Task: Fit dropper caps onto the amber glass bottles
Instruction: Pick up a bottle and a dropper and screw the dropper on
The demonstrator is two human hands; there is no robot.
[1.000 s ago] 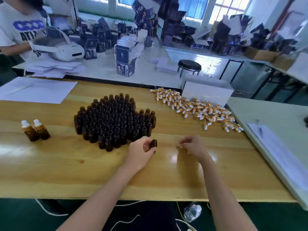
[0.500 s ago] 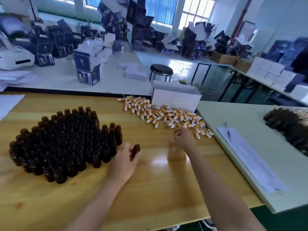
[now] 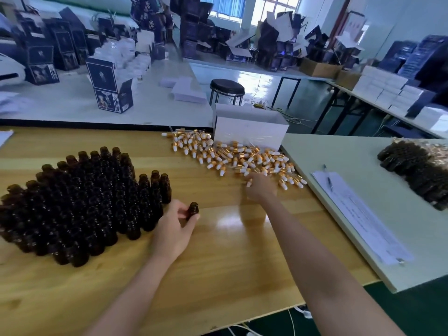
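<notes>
The only print near you is on the dark blue carton [image 3: 110, 90] on the far table: a portrait on its upper face, a second picture and a small round badge lower down, with lettering too small to read. The sheet of paper [image 3: 358, 214] on the pale table to your right carries printed lines that cannot be read either, and a pen [image 3: 328, 178] lies on its far end.

Your left hand [image 3: 174, 229] rests on the wooden table [image 3: 218, 275] with its grip closed on one amber bottle [image 3: 193, 209]. Thumb and fingers wrap the lower body, so the open neck and shoulder stick up clear of them. The bottle stands roughly upright, just to the right of the packed block of amber bottles [image 3: 80, 202], whose mouths are all uncapped.

Your right hand [image 3: 260, 187] is stretched out to the near edge of the pile of dropper caps [image 3: 232, 156], gold collars with white bulbs, strewn in front of the white box [image 3: 249, 132]. The hand is blurred; its fingers are curled and one dropper cap [image 3: 249, 183] shows at the fingertips, but you cannot tell whether the grip has closed on it or only touches it. That cap is well apart from the bottle in your left hand, up and to its right.

A heap of dark bottles [image 3: 419, 175] lies at the right edge.
</notes>
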